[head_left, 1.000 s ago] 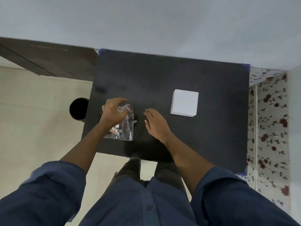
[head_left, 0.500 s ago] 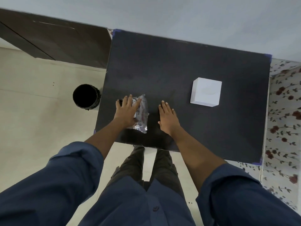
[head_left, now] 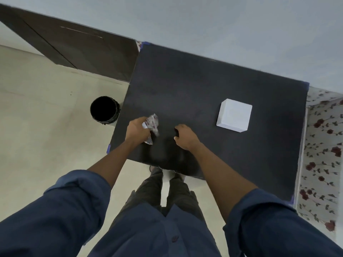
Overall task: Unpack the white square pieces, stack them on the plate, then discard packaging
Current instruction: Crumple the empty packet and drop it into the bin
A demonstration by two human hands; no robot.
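Note:
My left hand (head_left: pixel 137 131) is closed around a crumpled clear plastic wrapper (head_left: pixel 153 125) with red print, near the left part of the black table (head_left: pixel 213 89). My right hand (head_left: pixel 184 137) rests on the table just to the right of it, fingers curled under, with nothing visible in it. A stack of white square pieces (head_left: pixel 234 115) stands as a neat block at the right of the table, well away from both hands. No plate shows under the stack from this angle.
A round black bin (head_left: pixel 104 109) stands on the pale floor just off the table's left edge. A dark wooden door (head_left: pixel 83 47) is at the back left. A floral-patterned surface (head_left: pixel 323 154) runs along the table's right side.
My left hand went from lying flat on the wrapper to gripping and crumpling it. My right hand curled its flat fingers under. The view shifted, so the table appears further right.

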